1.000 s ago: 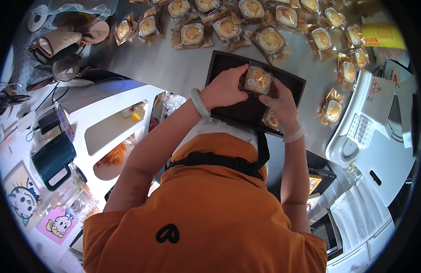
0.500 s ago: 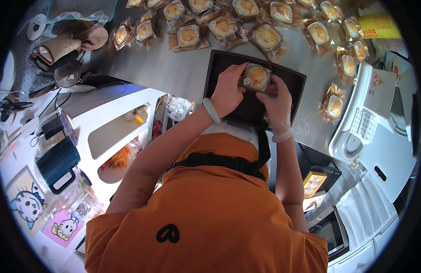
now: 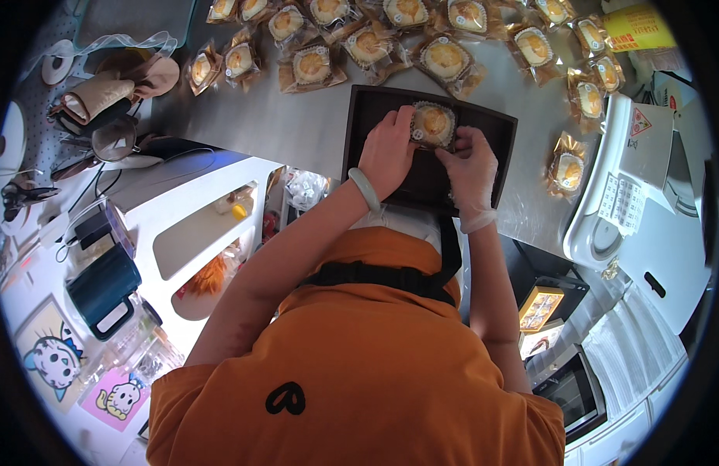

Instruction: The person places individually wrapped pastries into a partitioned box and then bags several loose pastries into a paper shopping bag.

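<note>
head view: steel table [image 3: 297, 120], dark tray [image 3: 425, 182], left hand [image 3: 388, 154] and right hand [image 3: 471, 172] on one held pastry [image 3: 434, 126]

the steel table spreads across the upper part of the view. a white appliance [image 3: 595, 233] is at its right edge. the rectangular tray sits on the table in front of the person, slightly turned, its floor dark and its walls low.

both hands reach into the tray area: the left is bare, the right is in a clear glove. the left fingers are clamped on the pastry's left side, the right fingers and thumb on its right side. the held pastry, round, golden-topped and in clear wrap, is at the tray's far wall; whether it touches the tray floor, i cannot tell.

more wrapped pastries [image 3: 311, 66] lie beyond the tray, and a lone pastry [image 3: 567, 172] lies to its right. a pale bangle [image 3: 364, 190] rings the left wrist.
</note>
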Demonstrator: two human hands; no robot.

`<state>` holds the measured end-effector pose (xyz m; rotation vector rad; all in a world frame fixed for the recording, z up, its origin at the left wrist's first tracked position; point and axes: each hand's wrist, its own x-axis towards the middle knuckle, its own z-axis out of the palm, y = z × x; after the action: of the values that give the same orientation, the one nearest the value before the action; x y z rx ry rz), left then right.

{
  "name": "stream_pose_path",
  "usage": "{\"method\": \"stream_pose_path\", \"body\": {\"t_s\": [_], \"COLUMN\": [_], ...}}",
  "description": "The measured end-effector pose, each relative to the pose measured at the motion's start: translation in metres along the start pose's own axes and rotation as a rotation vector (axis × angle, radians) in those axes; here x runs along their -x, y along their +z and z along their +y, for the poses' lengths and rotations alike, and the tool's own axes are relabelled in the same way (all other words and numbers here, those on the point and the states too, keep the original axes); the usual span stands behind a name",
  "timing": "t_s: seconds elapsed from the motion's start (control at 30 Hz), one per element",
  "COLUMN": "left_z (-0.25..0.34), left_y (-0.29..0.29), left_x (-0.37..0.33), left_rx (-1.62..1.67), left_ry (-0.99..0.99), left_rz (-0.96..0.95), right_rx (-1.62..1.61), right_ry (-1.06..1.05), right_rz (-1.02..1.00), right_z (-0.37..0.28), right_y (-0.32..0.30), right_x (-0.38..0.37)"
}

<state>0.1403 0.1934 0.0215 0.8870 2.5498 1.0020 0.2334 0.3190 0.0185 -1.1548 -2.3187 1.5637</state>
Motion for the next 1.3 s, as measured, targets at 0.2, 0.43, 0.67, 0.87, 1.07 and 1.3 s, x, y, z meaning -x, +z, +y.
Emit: {"method": "stream_pose_path", "body": {"t_s": [0.2,0.43,0.67,0.87,1.07,1.3], "left_z": [0.007,-0.009,-0.004,0.001,0.004,0.005], "left_y": [-0.016,-0.018,-0.023,-0.028,-0.033,-0.037], "left_x": [-0.005,-0.015,-0.020,-0.019,-0.012,-0.014], "left_rx": [0.201,0.168,-0.030,-0.080,-0.093,-0.014], "left_ry": [-0.197,-0.212,-0.112,-0.117,-0.031,0.001], "left_rz": [-0.118,-0.176,-0.243,-0.265,-0.305,-0.284], "right_rx": [0.211,0.254,0.465,0.292,0.505,0.109], "right_ry": [-0.085,-0.065,-0.165,-0.254,-0.249,0.036], "right_rz": [0.053,0.034,0.026,0.012,0.079,-0.002], "right_z": [-0.005,-0.003,0.000,-0.035,-0.026,0.023], "right_y": [0.001,0.000,0.006,-0.018,-0.038,-0.020], "right_x": [0.006,0.008,0.005,-0.009,-0.106,-0.163]}}
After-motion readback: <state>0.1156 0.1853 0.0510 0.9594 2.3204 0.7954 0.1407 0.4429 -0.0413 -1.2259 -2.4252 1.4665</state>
